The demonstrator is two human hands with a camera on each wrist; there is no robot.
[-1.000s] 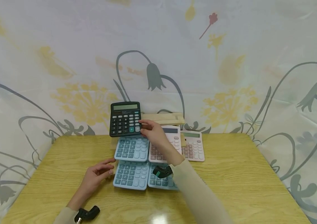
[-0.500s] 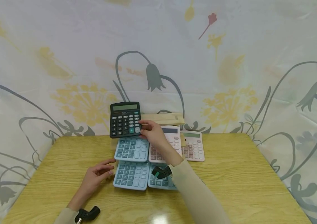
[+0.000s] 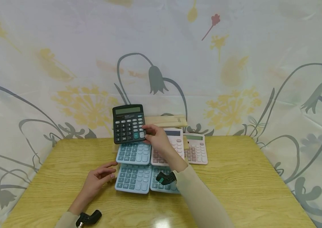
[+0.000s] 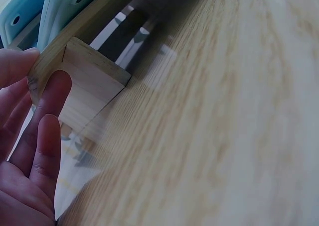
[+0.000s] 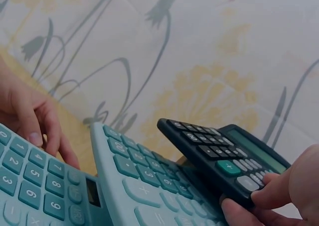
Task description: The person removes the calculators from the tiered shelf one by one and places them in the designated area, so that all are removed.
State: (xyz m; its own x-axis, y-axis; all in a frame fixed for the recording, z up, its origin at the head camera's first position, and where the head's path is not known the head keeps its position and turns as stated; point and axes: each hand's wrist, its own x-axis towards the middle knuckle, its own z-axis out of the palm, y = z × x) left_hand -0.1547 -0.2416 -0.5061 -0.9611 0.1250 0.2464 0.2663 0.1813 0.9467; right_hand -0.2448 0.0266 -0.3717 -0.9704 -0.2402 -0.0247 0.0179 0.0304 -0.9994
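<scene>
From the head camera I see the black calculator (image 3: 128, 124) near the far edge of the tabletop (image 3: 235, 190), left of its middle, tilted face-up at the upper left of the wooden stand (image 3: 166, 121). The right hand (image 3: 158, 136) pinches its lower right side. The left hand (image 3: 99, 178), fingers loosely bent, is at the stand's left edge.

In the left wrist view those fingers lie about the end of a shelf board (image 4: 82, 27), at least one apparently touching; I can't tell whether they press.

In the right wrist view I have one fingertip on the front by the corner key, another below, just the casing's thickness apart. I'd judge it light, stiff and rather smooth, the screen (image 5: 255, 149) most fragile. A corner pinch could let it pivot; I'd favour both side edges, clear of keys.
</scene>
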